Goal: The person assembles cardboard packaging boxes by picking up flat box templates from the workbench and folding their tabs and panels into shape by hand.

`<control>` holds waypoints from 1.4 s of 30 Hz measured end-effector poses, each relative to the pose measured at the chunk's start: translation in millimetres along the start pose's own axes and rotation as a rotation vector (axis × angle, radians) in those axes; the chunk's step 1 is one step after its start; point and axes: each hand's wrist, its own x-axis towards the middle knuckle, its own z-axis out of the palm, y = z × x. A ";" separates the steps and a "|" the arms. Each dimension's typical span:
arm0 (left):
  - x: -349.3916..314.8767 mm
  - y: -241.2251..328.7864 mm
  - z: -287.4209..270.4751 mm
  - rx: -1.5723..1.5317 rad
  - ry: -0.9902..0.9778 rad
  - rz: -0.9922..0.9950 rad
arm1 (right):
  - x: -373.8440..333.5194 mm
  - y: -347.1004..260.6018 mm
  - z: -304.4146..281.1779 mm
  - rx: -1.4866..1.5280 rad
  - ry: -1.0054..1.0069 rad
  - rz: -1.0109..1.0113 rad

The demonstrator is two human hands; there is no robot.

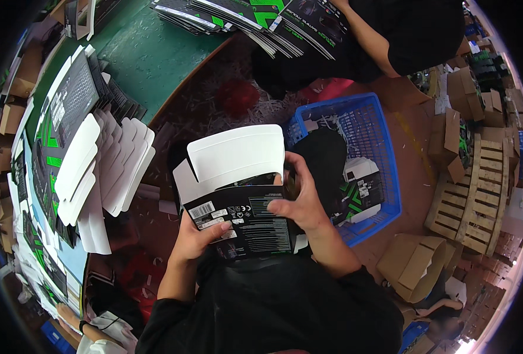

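A black printed carton (244,227) with its white top flap (238,154) raised is held in front of my body. My left hand (195,241) grips its lower left side, thumb lying across the printed panel beside a barcode label. On the other side my right hand (301,197) clasps the upper right edge, thumb on the printed face and fingers behind, partly hidden. The carton's top stands open toward the far side; its inside is mostly hidden.
Left, flattened cartons with white flaps (108,165) pile on the green table (143,65). Another person's arm (364,35) rests by a printed stack (261,17). A blue basket (391,159) on the right holds cartons; beyond are a wooden pallet (474,189) and a cardboard box (412,265).
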 end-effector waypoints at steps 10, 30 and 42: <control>-20.7 6.9 -0.8 0.014 -0.050 0.006 | -2.1 5.2 -9.7 0.266 -0.044 0.099; -0.8 -7.7 -25.4 -0.496 -0.080 -0.032 | -11.2 32.5 -19.1 -0.212 0.066 0.142; 18.8 -4.4 -7.9 0.190 0.071 0.361 | 14.3 9.0 -24.6 -0.326 0.023 -0.331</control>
